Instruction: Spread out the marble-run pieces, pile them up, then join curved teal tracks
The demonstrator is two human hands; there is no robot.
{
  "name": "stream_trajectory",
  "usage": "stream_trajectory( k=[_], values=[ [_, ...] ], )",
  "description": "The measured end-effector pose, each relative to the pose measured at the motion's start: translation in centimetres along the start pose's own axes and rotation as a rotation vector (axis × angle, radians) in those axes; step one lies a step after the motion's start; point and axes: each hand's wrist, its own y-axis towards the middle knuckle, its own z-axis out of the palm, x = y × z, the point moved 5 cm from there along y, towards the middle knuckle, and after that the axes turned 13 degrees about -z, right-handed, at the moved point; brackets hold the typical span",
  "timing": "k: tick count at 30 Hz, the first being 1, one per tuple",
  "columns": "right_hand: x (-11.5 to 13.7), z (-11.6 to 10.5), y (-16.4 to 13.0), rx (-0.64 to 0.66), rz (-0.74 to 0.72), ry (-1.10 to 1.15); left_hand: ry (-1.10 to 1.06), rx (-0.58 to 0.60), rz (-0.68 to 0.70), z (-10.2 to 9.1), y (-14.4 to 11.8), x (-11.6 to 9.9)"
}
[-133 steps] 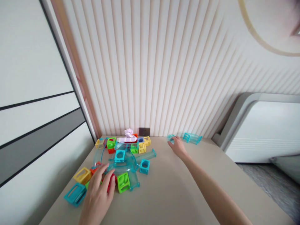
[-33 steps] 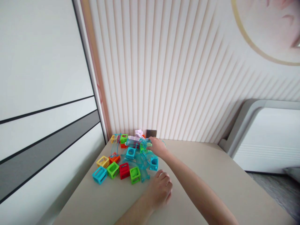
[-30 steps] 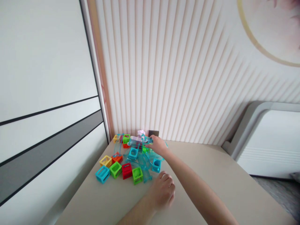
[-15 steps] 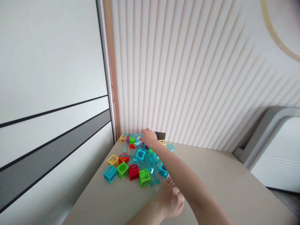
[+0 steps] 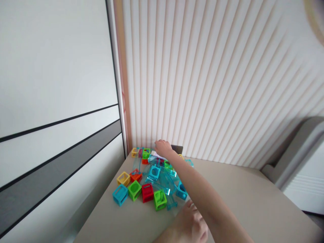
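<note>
My right hand [image 5: 163, 148] reaches over the far side of a pile of clear blue plastic track pieces [image 5: 165, 180]. A pale, whitish piece [image 5: 157, 155] lies just below it; whether the fingers touch it I cannot tell, as they are mostly turned away. My left hand [image 5: 193, 222] rests low at the near side, partly covered by my right forearm, its fingers curled in. What it holds, if anything, is hidden. Nearest to it are a blue frame cube [image 5: 181, 191] and a green cube [image 5: 160, 200]. A red cube [image 5: 147, 192] and another green cube [image 5: 134, 190] stand left of these.
A blue cube [image 5: 120, 194], a yellow cube [image 5: 123, 179] and an orange piece [image 5: 136, 176] sit at the pile's left edge. A dark flat object [image 5: 177, 149] leans against the ribbed wall [image 5: 177, 84]. White panels [image 5: 58, 67] border the table's left side; a grey-edged headboard [image 5: 296, 155] stands right.
The view has shifted, so everything sits slightly lower and further right. My right hand has lifted a little from the pieces, and the pale piece below it shows more. My left hand remains curled.
</note>
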Motion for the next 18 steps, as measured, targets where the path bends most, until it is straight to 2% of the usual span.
stream_trajectory(
  k=[3,5,7,10,12,15,16,18],
  values=[
    [-0.5,-1.4,-3.2,-0.069,-0.040,0.022,-0.010,-0.008,0.008,0.0,0.2,-0.1],
    [-1.4,-2.0,-6.7,-0.129,-0.041,0.051,0.018,-0.013,0.022,-0.5,0.3,-0.5],
    [-2.7,-2.0,-11.3,-0.245,-0.025,0.135,0.051,-0.027,0.040,-1.8,0.1,-1.0],
    [-4.6,-0.4,-19.1,-0.448,0.095,0.281,0.075,-0.101,0.074,-5.2,-1.6,-1.2],
    [-4.5,1.7,-23.3,-0.450,0.061,0.321,0.046,-0.218,-0.036,-8.5,-3.9,0.4],
    [-3.0,4.5,-26.9,-0.364,-0.015,0.321,0.124,-0.448,-0.287,-13.1,-9.4,5.1],
    [-2.5,5.2,-27.3,-0.336,-0.037,0.306,0.201,-0.481,-0.396,-14.1,-11.3,7.0],
    [-1.7,6.0,-27.2,-0.305,-0.070,0.267,0.365,-0.464,-0.634,-15.1,-14.6,10.6]
  ],
)
